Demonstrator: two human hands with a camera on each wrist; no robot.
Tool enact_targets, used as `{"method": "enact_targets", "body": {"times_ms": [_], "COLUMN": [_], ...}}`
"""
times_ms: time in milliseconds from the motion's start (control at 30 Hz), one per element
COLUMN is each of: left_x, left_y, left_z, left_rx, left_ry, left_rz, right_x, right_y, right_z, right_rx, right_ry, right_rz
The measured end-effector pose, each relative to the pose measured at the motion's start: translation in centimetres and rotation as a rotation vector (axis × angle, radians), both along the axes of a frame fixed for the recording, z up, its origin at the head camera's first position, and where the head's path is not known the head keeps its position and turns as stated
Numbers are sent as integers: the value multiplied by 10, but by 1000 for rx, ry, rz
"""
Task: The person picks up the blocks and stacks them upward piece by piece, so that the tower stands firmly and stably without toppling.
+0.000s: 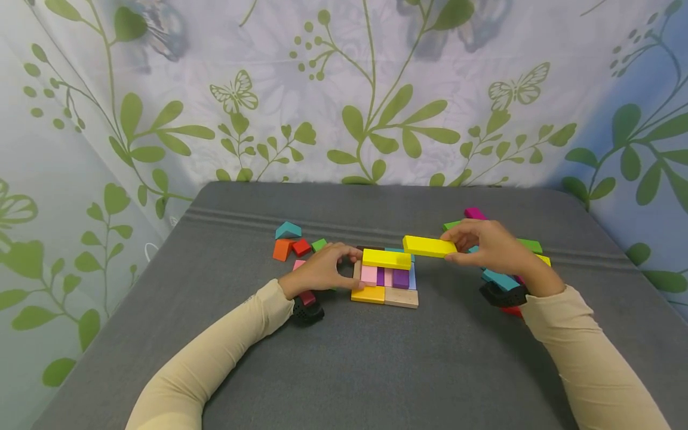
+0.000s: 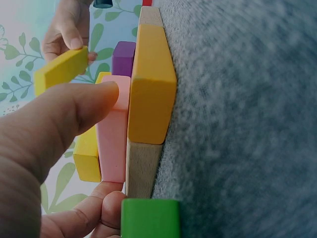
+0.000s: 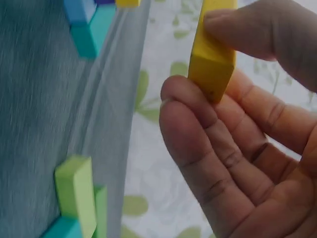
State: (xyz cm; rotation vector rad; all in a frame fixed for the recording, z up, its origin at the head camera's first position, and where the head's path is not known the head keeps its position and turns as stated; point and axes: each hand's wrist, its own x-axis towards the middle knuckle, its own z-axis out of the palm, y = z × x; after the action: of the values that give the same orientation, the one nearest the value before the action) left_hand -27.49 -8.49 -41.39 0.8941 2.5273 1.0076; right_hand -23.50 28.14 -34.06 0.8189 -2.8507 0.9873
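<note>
Out to the right, my right hand (image 1: 490, 246) pinches one end of a long yellow block (image 1: 426, 246) between thumb and fingers, holding it up off the table. My left hand (image 1: 321, 269) is at the left side of a low, flat block structure. Its thumb and fingers span the two ends of a pink block (image 2: 113, 139) in the left wrist view. A second yellow block (image 1: 386, 258) lies across the structure's top. Below it show a purple block (image 1: 401, 279), an orange-yellow block (image 1: 367, 294) and a plain wooden block (image 1: 402, 298) along the front.
Left of the structure lie a teal triangular block (image 1: 288, 230), an orange block (image 1: 282, 249), a red block (image 1: 302, 246) and a green block (image 1: 319, 245). More loose blocks, including a magenta one (image 1: 475, 213), lie around the right hand. A leaf-patterned curtain (image 1: 344, 89) hangs behind the grey table (image 1: 365, 370).
</note>
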Motion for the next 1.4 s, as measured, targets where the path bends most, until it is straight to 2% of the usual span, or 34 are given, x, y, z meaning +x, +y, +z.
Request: {"method": "enact_targets", "body": {"times_ms": [233, 500, 800, 1133, 1400], "left_x": [-1, 0, 0, 0, 0], "left_y": [-1, -1, 0, -1, -1], "left_z": [0, 0, -1, 2, 2], "left_rx": [5, 28, 15, 10, 7], "left_ry": [14, 1, 16, 15, 9], "left_rz": [-10, -17, -19, -29, -24], "right_x": [12, 20, 24, 28, 28], "right_y": [-32, -58, -73, -74, -75], "right_z": [1, -12, -24, -24, -26], "right_rx": [20, 94, 154, 206, 221], "right_ry": [-29, 28, 75, 186, 221], "right_rz": [91, 134, 122, 134, 110]}}
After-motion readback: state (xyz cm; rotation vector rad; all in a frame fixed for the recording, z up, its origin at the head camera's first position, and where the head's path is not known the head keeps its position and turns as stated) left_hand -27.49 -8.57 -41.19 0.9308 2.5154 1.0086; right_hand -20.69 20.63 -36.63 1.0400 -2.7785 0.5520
